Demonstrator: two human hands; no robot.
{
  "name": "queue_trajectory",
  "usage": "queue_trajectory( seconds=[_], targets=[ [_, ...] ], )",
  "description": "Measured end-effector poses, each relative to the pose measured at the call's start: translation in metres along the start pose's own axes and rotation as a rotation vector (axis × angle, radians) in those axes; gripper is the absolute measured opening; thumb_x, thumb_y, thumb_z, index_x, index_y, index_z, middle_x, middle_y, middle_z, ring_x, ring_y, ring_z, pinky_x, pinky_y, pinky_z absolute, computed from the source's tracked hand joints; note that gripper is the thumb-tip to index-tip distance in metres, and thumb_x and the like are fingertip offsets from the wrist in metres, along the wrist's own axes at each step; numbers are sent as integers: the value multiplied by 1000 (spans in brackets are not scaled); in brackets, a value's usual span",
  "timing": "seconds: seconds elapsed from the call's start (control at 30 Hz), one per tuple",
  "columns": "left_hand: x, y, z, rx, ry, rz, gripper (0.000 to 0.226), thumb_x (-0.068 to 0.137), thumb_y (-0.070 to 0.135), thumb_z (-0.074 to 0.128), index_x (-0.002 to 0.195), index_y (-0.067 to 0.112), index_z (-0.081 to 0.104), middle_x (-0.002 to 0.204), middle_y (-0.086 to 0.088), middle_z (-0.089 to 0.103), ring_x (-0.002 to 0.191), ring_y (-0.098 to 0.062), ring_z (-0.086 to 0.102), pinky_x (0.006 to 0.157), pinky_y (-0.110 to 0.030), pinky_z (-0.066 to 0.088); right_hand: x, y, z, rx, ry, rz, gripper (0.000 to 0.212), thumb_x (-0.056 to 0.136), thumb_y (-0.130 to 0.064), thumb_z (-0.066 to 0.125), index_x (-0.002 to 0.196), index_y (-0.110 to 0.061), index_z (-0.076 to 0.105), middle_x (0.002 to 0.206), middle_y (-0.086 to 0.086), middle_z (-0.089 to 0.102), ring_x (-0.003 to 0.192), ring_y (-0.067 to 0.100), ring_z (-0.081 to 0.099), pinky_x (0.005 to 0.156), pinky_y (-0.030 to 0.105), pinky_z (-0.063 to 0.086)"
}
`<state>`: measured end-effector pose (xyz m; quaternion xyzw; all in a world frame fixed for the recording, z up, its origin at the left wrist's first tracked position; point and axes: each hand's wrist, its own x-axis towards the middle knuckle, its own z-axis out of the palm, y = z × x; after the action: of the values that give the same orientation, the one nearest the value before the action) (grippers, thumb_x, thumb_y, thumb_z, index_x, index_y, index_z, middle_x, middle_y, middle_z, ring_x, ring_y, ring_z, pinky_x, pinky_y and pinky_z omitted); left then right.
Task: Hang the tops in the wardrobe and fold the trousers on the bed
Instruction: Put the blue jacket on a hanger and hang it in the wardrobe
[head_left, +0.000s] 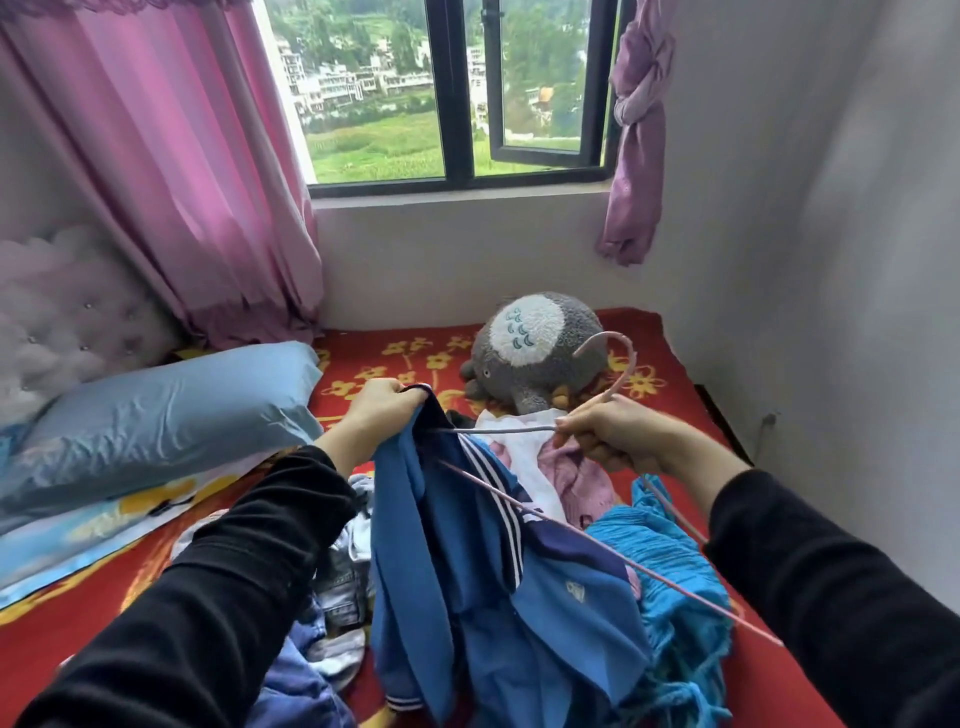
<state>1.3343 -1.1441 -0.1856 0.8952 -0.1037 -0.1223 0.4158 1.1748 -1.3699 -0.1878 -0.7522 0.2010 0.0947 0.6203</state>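
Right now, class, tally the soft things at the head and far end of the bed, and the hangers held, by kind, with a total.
Pillows: 1, the blue pillow
Plush toys: 1, the grey plush toy
Hangers: 1, the pink hanger in the right hand
Total: 3

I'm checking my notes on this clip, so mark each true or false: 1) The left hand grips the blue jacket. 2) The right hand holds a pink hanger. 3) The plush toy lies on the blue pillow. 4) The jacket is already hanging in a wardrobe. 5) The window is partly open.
1) True: the left hand grips the blue jacket at its top.
2) True: the right hand holds the pink hanger below its hook.
3) False: the plush toy lies on the red blanket, apart from the blue pillow.
4) False: it is held above the bed; no wardrobe shows.
5) True: one pane of the window stands ajar.
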Motion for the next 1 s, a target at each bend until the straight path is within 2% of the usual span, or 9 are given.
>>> queue_trajectory(
  seconds=[0.23, 0.33, 0.47, 0.53, 0.7, 0.77, 0.83, 0.9, 1.0],
  targets=[
    [-17, 21, 3, -9, -78, 260, 20, 87, 23, 64, 70, 14, 57, 70, -1, 59, 67, -15, 53, 67, -30, 45, 18, 24, 74, -287, 148, -116, 27, 89, -6, 52, 64, -9, 60, 28, -10, 38, 33, 4, 34, 37, 16, 26],
    [-21, 21, -10, 152, -46, 362, 19, 82, 27, 71, 68, 21, 60, 72, 3, 64, 74, -17, 59, 72, -33, 50, 19, 13, 79, -79, 173, -148, 31, 91, -4, 53, 61, -8, 58, 28, -9, 33, 25, 3, 31, 31, 14, 22],
    [-48, 20, -24, 125, -580, 223, 16, 82, 28, 74, 75, 14, 67, 72, -6, 65, 67, -14, 60, 63, -30, 49, 20, -2, 77, -87, 290, -287, 36, 93, -13, 57, 58, -17, 62, 33, -13, 43, 36, -2, 42, 44, 13, 30],
    [-58, 19, -28, 188, -718, 167, 17, 85, 31, 71, 86, 15, 73, 72, 1, 66, 68, -12, 62, 62, -28, 51, 18, -3, 76, -76, 271, -310, 32, 89, -6, 57, 59, -13, 64, 35, -13, 48, 38, -4, 44, 47, 13, 31],
    [-44, 0, -22, 459, -309, 443, 41, 68, 41, 65, 107, 29, 67, 107, 7, 60, 105, -13, 52, 94, -31, 44, 14, -7, 79, 36, 174, -403, 31, 86, -2, 58, 57, -10, 66, 42, -11, 55, 43, -2, 48, 55, 14, 34],
    [-45, -6, -8, 562, -333, 556, 23, 74, 30, 64, 96, 24, 68, 93, 6, 64, 89, -14, 56, 81, -34, 47, 9, -4, 86, 9, 107, -426, 34, 86, -1, 59, 55, -13, 61, 42, -12, 52, 44, -2, 45, 53, 14, 32],
    [-47, -7, 1, 639, -318, 615, 8, 83, 20, 60, 78, 16, 65, 71, 4, 61, 68, -20, 53, 64, -36, 46, 0, 1, 91, -10, -7, -408, 11, 74, -1, 61, 63, -3, 60, 49, -8, 48, 45, 1, 40, 49, 17, 31],
    [-48, -7, 3, 756, -318, 642, 11, 86, 16, 57, 77, 15, 65, 67, 7, 56, 65, -19, 50, 61, -34, 43, -6, 6, 81, 56, -178, -292, 21, 66, -5, 53, 81, 7, 64, 62, 2, 55, 52, 8, 48, 47, 20, 37],
    [-46, -10, -1, 813, -316, 676, 12, 84, 10, 55, 80, 13, 66, 69, 7, 54, 67, -19, 49, 63, -34, 45, 0, 19, 60, -41, -201, -148, 28, 80, 4, 46, 83, -7, 71, 83, 7, 67, 73, 13, 61, 65, 23, 49]
  ],
)
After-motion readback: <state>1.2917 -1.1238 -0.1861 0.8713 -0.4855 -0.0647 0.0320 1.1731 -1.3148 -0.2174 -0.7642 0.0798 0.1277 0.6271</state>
